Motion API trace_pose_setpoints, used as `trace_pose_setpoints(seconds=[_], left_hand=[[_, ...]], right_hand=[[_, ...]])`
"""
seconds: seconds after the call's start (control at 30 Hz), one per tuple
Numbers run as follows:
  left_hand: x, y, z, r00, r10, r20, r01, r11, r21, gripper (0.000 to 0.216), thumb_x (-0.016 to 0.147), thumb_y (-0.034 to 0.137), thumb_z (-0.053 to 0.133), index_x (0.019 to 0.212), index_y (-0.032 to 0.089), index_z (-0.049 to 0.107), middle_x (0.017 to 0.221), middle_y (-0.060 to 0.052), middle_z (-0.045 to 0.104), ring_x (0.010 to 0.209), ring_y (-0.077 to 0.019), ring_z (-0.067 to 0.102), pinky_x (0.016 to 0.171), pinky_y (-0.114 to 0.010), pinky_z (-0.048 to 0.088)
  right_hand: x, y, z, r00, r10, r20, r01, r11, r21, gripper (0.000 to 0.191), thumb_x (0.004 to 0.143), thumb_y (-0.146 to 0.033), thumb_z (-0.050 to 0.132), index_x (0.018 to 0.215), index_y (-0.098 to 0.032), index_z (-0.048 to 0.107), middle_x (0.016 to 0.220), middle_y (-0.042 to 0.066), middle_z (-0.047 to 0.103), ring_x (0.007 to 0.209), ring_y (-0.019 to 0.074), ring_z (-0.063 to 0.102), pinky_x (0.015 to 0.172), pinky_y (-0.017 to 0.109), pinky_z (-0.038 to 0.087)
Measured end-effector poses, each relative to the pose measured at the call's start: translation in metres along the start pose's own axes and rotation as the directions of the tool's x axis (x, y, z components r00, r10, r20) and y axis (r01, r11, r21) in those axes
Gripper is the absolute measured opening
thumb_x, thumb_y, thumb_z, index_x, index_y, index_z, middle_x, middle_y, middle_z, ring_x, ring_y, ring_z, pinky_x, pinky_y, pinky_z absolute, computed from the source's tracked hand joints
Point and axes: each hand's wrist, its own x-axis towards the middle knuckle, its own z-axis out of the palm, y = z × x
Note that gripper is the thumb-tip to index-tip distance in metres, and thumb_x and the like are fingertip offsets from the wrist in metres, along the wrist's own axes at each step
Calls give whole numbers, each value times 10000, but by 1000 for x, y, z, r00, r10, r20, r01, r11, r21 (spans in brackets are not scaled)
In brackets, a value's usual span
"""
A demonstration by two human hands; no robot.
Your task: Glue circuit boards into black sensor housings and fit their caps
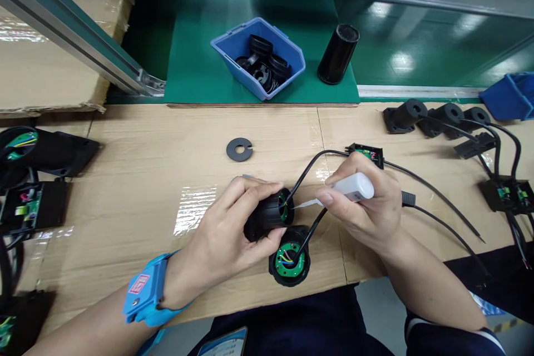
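My left hand (pixel 240 219) is closed around a black cylindrical housing (pixel 267 214), tilted so its open end with a green circuit board faces right. In my right hand (pixel 367 206) is a white glue bottle (pixel 354 186), its thin nozzle pointing left at the housing's open end; whether it touches is too fine to tell. A black cable runs from the housing to a small black box (pixel 367 154) with a green board inside. Just below the housing lies a second black round unit (pixel 290 258), its green board and coloured wires facing up. A blue wrist strap (pixel 152 292) circles my left wrist.
Beyond the hands lies a slotted dark ring (pixel 239 149). A blue bin (pixel 261 61) of black parts and a black cylinder (pixel 339 54) stand on the green board (pixel 196 67). Black assemblies with cables (pixel 411 114) lie right; more black housings (pixel 54 153) lie left.
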Motion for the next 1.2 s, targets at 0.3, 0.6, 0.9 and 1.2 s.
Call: trace_pose_setpoints(seconds=[0.3, 0.6, 0.9, 1.2], left_hand=[[-2, 2, -2, 997, -58, 49, 60, 998, -24, 544, 863, 245, 731, 1361, 181, 521, 1165, -44, 598, 1078, -130, 590, 938, -242, 501], [-2, 1, -1, 995, -80, 53, 81, 996, -31, 538, 858, 271, 736, 1351, 200, 533, 1171, -45, 614, 1077, -146, 602, 935, -261, 509], [0, 0, 0, 997, -65, 32, 66, 997, -33, 530, 851, 233, 731, 1344, 197, 538, 1165, -55, 615, 1080, -160, 609, 939, -280, 521], [1, 0, 0, 998, -61, 35, 62, 997, -39, 543, 838, 242, 747, 1337, 198, 539, 1172, -49, 615, 1086, -153, 611, 944, -267, 520]], right_hand=[[1, 2, 3, 996, -75, -56, 72, 996, -61, 326, 858, -290, 788, 734, -159, 517, 619, -53, 539, 527, 30, 468, 486, 178, 369], [0, 1, 2, 995, -101, -28, 99, 993, -59, 309, 866, -304, 780, 730, -176, 533, 635, -32, 569, 539, 70, 514, 493, 225, 399], [-3, -6, -1, 997, -51, 62, 56, 995, -81, 377, 853, -389, 792, 734, -174, 506, 624, -37, 546, 526, 69, 513, 469, 234, 371], [-3, -4, -1, 997, -72, 30, 75, 992, -101, 356, 873, -365, 774, 732, -183, 504, 624, -39, 554, 538, 70, 516, 480, 232, 381]])
